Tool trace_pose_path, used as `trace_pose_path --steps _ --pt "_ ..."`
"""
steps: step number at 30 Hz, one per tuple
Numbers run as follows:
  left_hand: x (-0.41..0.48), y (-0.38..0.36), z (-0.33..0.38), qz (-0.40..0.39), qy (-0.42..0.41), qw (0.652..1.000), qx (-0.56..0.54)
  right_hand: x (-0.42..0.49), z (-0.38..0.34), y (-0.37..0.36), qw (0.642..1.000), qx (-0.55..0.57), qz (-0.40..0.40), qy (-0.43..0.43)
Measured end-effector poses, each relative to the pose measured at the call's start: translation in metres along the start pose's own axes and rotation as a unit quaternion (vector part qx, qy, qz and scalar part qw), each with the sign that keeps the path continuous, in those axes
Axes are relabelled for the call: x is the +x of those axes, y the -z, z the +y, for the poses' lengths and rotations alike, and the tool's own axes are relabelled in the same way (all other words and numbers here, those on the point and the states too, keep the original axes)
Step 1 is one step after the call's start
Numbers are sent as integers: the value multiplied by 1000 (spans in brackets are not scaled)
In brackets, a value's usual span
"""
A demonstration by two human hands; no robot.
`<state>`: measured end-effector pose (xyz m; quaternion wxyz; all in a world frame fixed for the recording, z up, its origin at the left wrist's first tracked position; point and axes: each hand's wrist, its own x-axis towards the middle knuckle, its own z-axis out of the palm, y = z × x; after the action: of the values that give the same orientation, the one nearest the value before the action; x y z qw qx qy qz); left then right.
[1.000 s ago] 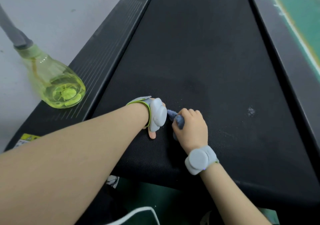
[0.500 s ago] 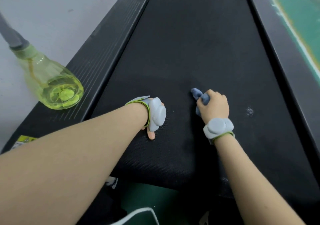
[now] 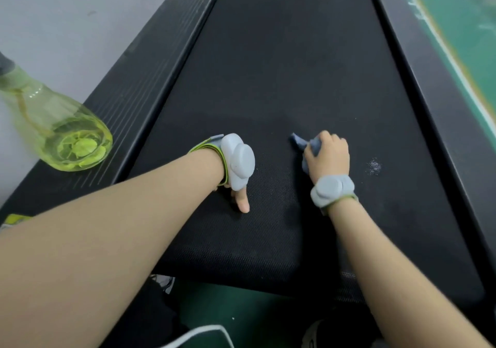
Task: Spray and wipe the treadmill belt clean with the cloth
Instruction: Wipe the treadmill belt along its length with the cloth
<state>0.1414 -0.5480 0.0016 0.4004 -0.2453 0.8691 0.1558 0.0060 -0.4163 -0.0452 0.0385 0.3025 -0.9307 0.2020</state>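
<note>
Black belt (image 3: 281, 66), white specks (image 3: 374, 165) near cloth (image 3: 304, 143); grey floor (image 3: 67, 12) left.

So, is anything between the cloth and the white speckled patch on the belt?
Nothing visible. Only bare belt separates the cloth, gripped in the right hand, from the white patch; the left hand rests on the other side.

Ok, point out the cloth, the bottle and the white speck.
cloth (image 3: 300, 142), head view, its loose tail end.
bottle (image 3: 53, 127), head view, its clear green body.
white speck (image 3: 374, 165), head view, middle of the patch.
</note>
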Motion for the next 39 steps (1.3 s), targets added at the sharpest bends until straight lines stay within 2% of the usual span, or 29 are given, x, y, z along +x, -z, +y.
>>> trace_pose_path --steps 5,8,12,15,17,20,23,27,29,32,35,37,39 --pt "12 10 -2 -6 5 1000 12 58 -3 2 997 -41 -50 -36" --pt "3 15 -7 2 28 1000 -7 41 -8 6 994 -11 -65 -83" --pt "-7 5 -29 37 63 997 -19 2 -31 4 993 12 -62 -94" --pt "-13 -3 -48 52 80 995 4 -12 -66 -2 994 14 -90 -58" --pt "-18 -4 -60 22 99 995 14 -26 -101 -7 992 31 -123 -4" --pt "-23 -1 -71 22 107 994 29 -56 -143 -16 974 59 -197 92" --pt "-26 -4 -81 37 107 994 -8 -77 -148 -16 963 66 -223 138" --pt "-25 -5 -82 40 119 991 -50 -53 -99 2 977 16 -192 90" --pt "-26 -4 -77 43 105 993 -31 -31 -59 13 984 -30 -172 38" --pt "-30 -4 -69 44 90 995 -23 -13 11 40 986 -76 -109 -102" --pt "-33 -6 -67 30 83 996 -17 -13 39 55 972 -39 -81 -218" --pt "-34 -7 -70 21 73 997 -14 -15 22 47 976 -9 -95 -197" --pt "-34 -8 -70 33 67 997 -14 -23 -13 32 983 3 -126 -132"
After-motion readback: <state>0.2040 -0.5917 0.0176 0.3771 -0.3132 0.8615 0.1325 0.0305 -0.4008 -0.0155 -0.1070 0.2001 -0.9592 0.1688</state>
